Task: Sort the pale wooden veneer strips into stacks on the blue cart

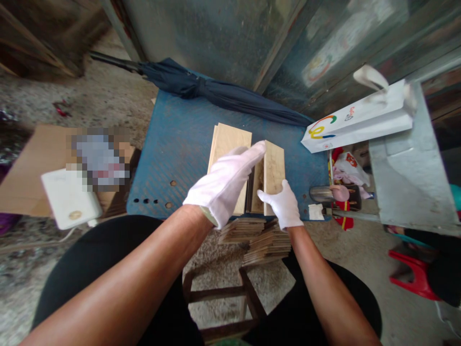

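Item: wood panels [230,139], pale, standing on edge on the blue table [169,144], parted into two leaves. Left hand [225,185], white-gloved, fingers straight and together, lies flat across the top edges. Right hand [283,204] clasps the near end of the right leaf. Risk, judged: the unclamped left leaf tips flat, or the loose veneer stack [259,238] at the near edge gets nudged off.

A blue table [173,144] carries pale wooden sheets [230,139] and a folded navy umbrella [223,93].
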A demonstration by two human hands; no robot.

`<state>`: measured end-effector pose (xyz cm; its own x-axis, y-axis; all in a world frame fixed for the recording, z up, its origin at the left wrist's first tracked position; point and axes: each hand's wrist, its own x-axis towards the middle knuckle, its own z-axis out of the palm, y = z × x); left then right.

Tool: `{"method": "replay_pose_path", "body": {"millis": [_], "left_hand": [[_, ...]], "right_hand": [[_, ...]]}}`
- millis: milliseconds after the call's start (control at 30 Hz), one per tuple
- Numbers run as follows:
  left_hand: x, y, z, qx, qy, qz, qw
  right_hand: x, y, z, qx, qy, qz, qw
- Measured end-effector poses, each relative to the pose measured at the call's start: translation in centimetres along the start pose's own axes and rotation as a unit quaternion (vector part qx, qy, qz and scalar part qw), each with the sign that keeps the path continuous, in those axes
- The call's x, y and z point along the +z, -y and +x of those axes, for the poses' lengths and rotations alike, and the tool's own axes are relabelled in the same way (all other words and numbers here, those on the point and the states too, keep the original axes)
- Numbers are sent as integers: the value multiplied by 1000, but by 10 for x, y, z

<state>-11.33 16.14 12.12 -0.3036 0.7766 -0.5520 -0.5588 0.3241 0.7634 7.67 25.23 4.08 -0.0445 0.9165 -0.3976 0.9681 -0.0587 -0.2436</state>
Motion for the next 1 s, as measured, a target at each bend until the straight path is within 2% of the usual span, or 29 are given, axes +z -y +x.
{"method": "replay_pose_path", "body": {"millis": [167,433,800,1000], "left_hand": [[-2,0,2,21,23,-32,999],[1,-3,-2,-7,17,-65,998],[0,-7,-1,-6,23,-57,998],[2,-8,-1,-1,29,-53,998]], "right_hand": [[18,-2,11,-8,-22,-48,999],[36,0,14,-3,-64,-35,997],[49,3,8,2,-70,-85,994],[49,3,6,7,-71,-27,997]]}}
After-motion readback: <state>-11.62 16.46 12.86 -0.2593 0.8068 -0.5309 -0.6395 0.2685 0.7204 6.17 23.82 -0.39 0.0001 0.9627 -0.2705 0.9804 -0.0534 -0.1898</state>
